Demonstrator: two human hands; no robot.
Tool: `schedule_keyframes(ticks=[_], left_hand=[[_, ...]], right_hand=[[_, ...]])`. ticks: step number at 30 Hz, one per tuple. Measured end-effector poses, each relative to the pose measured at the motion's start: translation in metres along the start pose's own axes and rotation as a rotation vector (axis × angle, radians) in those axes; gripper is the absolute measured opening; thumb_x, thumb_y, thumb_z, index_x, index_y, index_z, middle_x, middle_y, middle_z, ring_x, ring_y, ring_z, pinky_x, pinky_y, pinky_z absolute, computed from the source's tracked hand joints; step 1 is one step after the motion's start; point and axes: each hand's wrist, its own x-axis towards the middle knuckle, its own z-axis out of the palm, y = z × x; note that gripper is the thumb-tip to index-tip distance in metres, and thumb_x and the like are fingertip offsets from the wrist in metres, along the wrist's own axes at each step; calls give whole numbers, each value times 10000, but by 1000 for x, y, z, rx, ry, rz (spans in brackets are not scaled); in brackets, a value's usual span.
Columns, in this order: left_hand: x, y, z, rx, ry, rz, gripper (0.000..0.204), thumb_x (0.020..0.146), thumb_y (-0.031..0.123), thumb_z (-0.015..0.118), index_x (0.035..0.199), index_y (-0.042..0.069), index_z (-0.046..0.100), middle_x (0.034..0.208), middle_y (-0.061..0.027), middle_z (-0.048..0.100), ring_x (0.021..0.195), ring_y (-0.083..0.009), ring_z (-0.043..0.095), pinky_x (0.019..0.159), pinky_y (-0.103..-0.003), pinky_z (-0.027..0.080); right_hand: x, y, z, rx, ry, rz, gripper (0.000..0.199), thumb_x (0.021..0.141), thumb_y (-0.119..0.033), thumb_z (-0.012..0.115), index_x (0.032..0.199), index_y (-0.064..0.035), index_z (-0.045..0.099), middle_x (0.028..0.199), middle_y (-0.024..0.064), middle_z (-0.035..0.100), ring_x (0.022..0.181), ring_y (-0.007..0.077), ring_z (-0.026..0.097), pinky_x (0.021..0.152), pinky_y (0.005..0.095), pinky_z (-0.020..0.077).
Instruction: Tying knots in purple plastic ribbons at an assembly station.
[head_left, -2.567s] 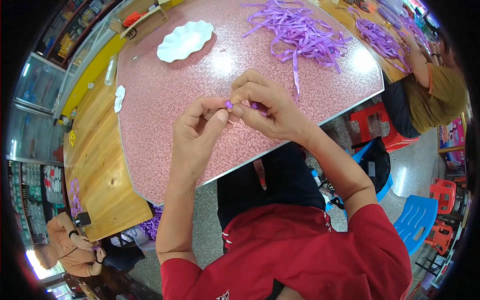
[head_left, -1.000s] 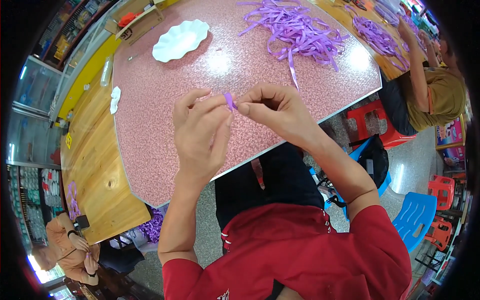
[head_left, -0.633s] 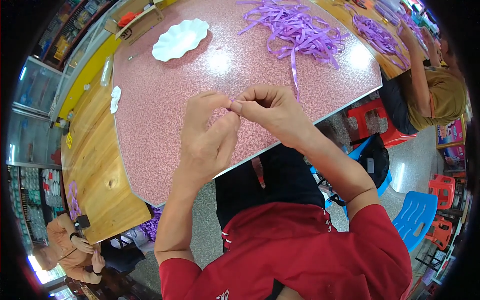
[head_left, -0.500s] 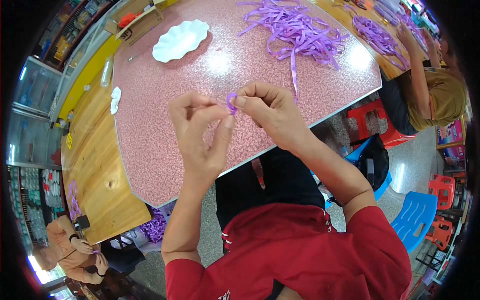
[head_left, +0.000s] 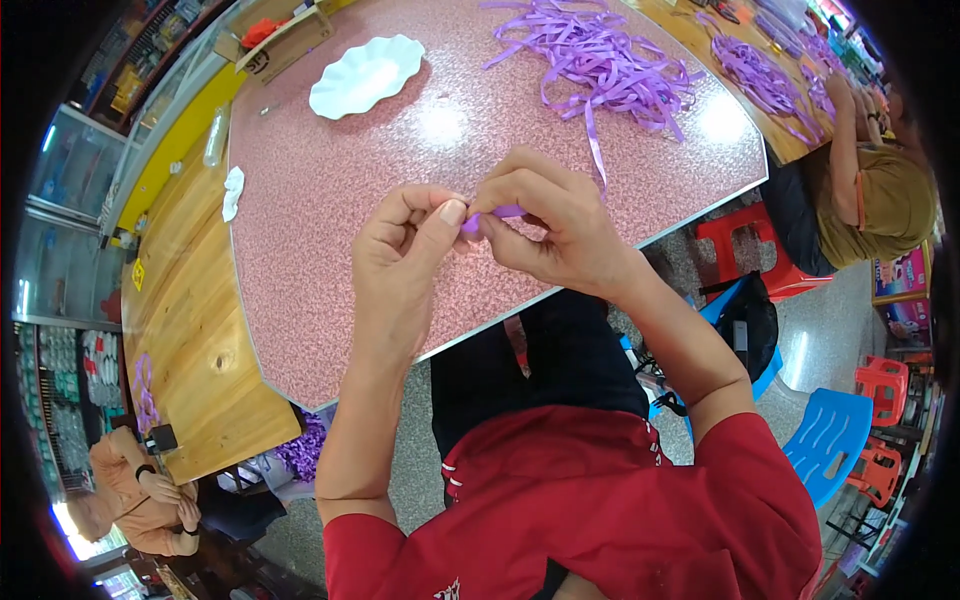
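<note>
A short piece of purple ribbon (head_left: pixel 471 225) is pinched between my two hands above the near half of the pink speckled table (head_left: pixel 310 260). My left hand (head_left: pixel 408 235) grips it with thumb and forefinger, the other fingers curled in. From the right, my right hand (head_left: pixel 548 220) holds the same piece, its thumb and fingertips closed. Part of the ribbon is hidden behind the fingers. Beyond my hands, toward the far right of the tabletop, lies a loose heap of purple ribbon (head_left: pixel 610 75), one strand trailing toward me.
A white scalloped dish (head_left: pixel 367 78) stands at the far left, near a cardboard box (head_left: pixel 285 45). Crumpled white tissue (head_left: pixel 232 194) lies on the left edge. Co-workers sit at wooden tables on both sides. Red stools (head_left: pixel 745 245) and a blue chair (head_left: pixel 828 440) stand to the right.
My left hand's fingers have closed on the purple ribbon, where before they were spread beside it. The ribbon loop now lies flatter between both hands.
</note>
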Motion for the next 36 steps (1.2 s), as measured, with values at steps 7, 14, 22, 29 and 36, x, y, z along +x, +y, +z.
schedule_keyframes(ticks=[7,14,22,29,36], left_hand=[[-9,-6,13,175,61,192,94,954,51,610,1023,-10,630,994,-53,618,853,-68,557,754,-220,468],[-3,-14,19,330,203,283,111,972,95,612,990,-11,642,935,-40,639,829,-73,589,745,-210,479],[-1,-18,18,226,236,180,143,978,116,608,1020,-11,657,892,-35,669,813,-87,616,755,-228,504],[1,-9,16,51,142,103,145,981,125,602,1022,-11,632,890,-49,671,811,-100,627,742,-227,497],[-2,3,18,85,-17,103,67,960,46,592,1022,22,580,903,-32,589,812,-87,549,723,-220,442]], right_hand=[[-4,-4,7,110,84,245,117,815,-20,707,906,-17,635,832,52,592,687,113,552,554,243,411],[-5,-8,18,153,225,426,107,820,-31,720,903,-23,652,749,24,560,622,84,498,526,224,359],[0,-6,15,-110,233,237,68,815,-28,724,852,-9,671,765,19,595,573,53,459,490,232,355],[-2,-7,10,103,249,254,33,859,-43,673,863,-12,662,791,-4,601,580,46,460,483,217,325],[3,-15,1,920,172,782,73,923,-136,627,924,-73,663,700,-43,567,524,25,448,449,195,292]])
